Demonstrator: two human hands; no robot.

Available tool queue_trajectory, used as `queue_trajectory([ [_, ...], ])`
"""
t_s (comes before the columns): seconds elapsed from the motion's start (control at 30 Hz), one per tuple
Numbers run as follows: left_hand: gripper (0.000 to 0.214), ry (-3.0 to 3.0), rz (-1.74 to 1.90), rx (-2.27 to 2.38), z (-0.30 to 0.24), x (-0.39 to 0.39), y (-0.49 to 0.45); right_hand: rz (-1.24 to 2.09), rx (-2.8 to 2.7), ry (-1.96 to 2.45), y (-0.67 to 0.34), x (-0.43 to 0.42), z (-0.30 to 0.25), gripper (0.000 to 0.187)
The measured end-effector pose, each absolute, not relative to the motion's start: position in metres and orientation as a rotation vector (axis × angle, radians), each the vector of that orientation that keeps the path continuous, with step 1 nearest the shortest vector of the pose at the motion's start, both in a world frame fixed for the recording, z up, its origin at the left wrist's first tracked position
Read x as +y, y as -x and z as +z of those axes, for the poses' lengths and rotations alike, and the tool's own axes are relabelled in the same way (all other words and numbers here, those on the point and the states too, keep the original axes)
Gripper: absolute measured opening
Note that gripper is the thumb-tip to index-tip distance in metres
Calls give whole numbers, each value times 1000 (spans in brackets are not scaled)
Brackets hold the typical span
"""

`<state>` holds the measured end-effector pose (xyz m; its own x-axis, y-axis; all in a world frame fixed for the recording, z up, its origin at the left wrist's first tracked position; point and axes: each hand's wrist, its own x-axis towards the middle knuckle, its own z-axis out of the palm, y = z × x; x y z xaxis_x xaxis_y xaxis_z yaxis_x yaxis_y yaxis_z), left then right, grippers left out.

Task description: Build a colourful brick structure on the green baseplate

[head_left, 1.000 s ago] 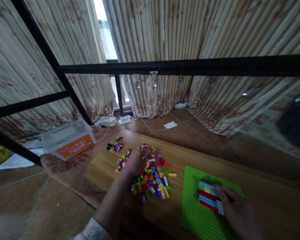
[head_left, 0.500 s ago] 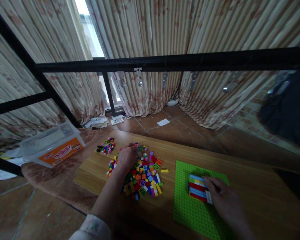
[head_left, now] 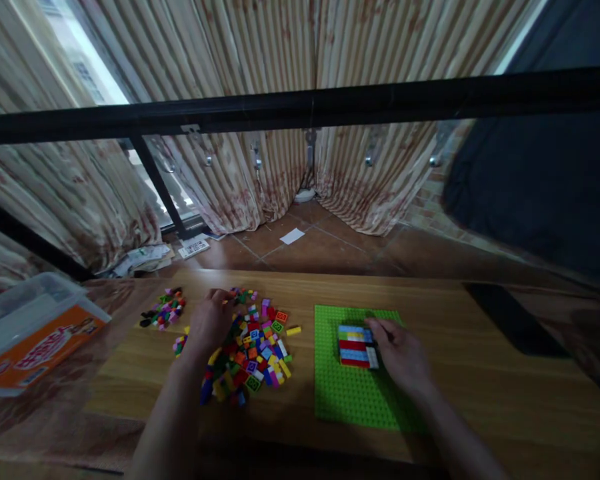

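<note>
My left hand [head_left: 211,325] reaches over the left part of a pile of mixed toy bricks [head_left: 260,353], its fingers bent together at the pile's far side. What they hold, if anything, is too small to make out. On a green baseplate [head_left: 340,400] sits a low block of toy bricks [head_left: 355,347] in blue, red, yellow and white rows. My right hand [head_left: 400,353] grips the block's upper right corner, thumb and fingers closed there. The hand hides part of that corner.
A smaller heap of tiny pieces [head_left: 165,310] lies at the wooden table's [head_left: 445,333] left end. Beyond it stands a clear plastic box [head_left: 40,333] with an orange label. A dark flat phone-like slab [head_left: 515,320] rests on the right. A black rail [head_left: 280,107] crosses before curtains.
The view has swung to the right, bringing the dark slab more into sight. My left hand stays at the brick pile, and my right hand stays at the block.
</note>
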<state>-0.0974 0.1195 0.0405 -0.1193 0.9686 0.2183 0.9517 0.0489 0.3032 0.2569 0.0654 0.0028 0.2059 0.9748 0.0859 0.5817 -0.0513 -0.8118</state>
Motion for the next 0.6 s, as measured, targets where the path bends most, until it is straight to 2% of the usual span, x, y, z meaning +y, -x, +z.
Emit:
queue_trajectory([
  [0.1, 28, -1876, 781, 2158, 53, 114, 90, 671, -1358, 1729, -259, 66, 4, 45],
  [0.33, 28, -1396, 1245, 1364, 51, 83, 16, 626, -1266, 1567, -257, 65, 9, 41],
  [0.6, 31, -638, 1089, 968, 38, 53, -51, 727, -1437, 1276, -237, 52, 23, 24],
])
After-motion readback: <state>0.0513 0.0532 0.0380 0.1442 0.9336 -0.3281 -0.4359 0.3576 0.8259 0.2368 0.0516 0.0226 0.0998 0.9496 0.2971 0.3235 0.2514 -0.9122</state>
